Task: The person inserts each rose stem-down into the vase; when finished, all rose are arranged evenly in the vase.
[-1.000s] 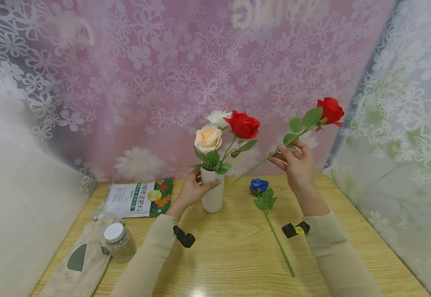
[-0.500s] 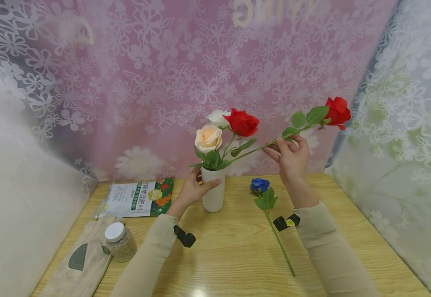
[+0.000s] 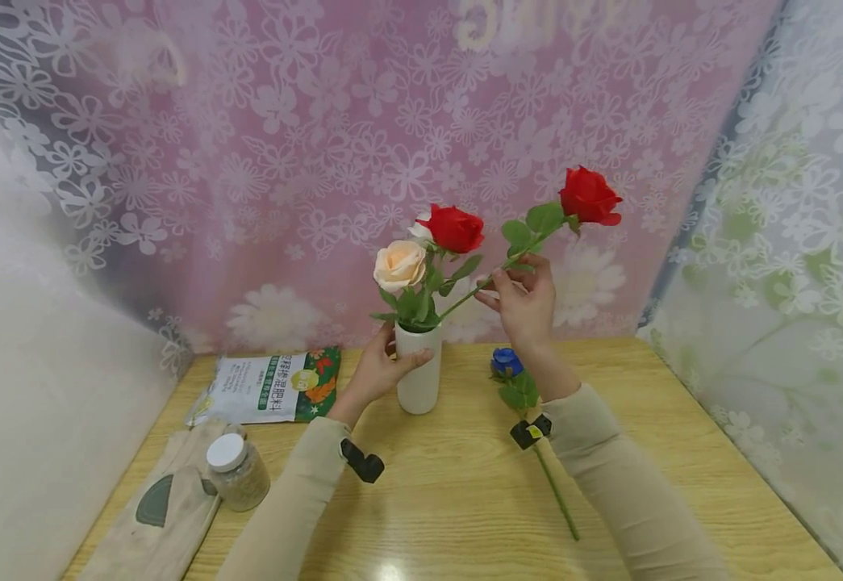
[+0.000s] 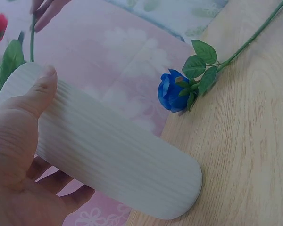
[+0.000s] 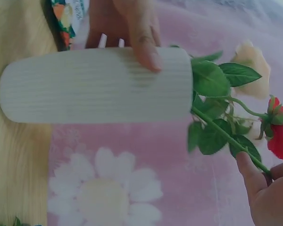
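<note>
A ribbed white vase (image 3: 419, 379) stands upright on the table, and my left hand (image 3: 381, 369) grips it near the top, thumb across the front. Out of its mouth rise a peach rose (image 3: 400, 266), a red rose (image 3: 456, 229) and a white rose (image 3: 421, 229) mostly hidden behind. My right hand (image 3: 527, 305) pinches the stem of another red rose (image 3: 590, 196), which leans to the upper right. In the right wrist view that green stem (image 5: 226, 137) runs down into the vase mouth. A blue rose (image 4: 173, 91) lies on the table to the vase's right.
A fertilizer bag (image 3: 265, 389) lies at the table's back left. In front of it stand a jar (image 3: 238, 476) with a white lid and a folded beige cloth (image 3: 148, 516). A pink floral curtain (image 3: 305, 161) hangs behind the table (image 3: 428, 500).
My right hand has moved left with the red rose, bringing its stem end to the vase mouth. The roses in the vase shifted slightly left. My left hand keeps its place on the vase.
</note>
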Motion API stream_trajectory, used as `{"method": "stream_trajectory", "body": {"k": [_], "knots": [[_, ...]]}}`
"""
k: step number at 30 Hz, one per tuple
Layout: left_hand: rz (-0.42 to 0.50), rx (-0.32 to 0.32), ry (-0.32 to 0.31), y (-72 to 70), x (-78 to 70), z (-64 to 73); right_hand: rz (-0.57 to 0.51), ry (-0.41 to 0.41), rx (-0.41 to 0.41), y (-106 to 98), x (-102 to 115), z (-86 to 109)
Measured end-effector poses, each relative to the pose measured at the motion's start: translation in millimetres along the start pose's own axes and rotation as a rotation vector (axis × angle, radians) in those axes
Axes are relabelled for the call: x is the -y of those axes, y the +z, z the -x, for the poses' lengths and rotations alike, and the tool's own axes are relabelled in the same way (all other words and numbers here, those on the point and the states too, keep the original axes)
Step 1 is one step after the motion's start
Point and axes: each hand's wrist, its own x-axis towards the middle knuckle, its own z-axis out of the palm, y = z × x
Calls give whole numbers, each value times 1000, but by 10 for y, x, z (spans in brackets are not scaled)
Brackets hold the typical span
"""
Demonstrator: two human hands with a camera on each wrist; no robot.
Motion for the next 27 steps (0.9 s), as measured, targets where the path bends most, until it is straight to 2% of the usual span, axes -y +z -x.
{"method": "stream_trajectory", "body": {"k": [4,13,24,27], "knots": [[0,-2,-7,1,-7,1,104,8,77,119,-76,49],[-17,-9,17,10,19,-17,219,-11,173,309,-223,150],[-5,-16,31,15,21,-16,513,5,164,375,-340,187],[0,-12,35,14,22,-9,559,4,167,375,-355,207]]}}
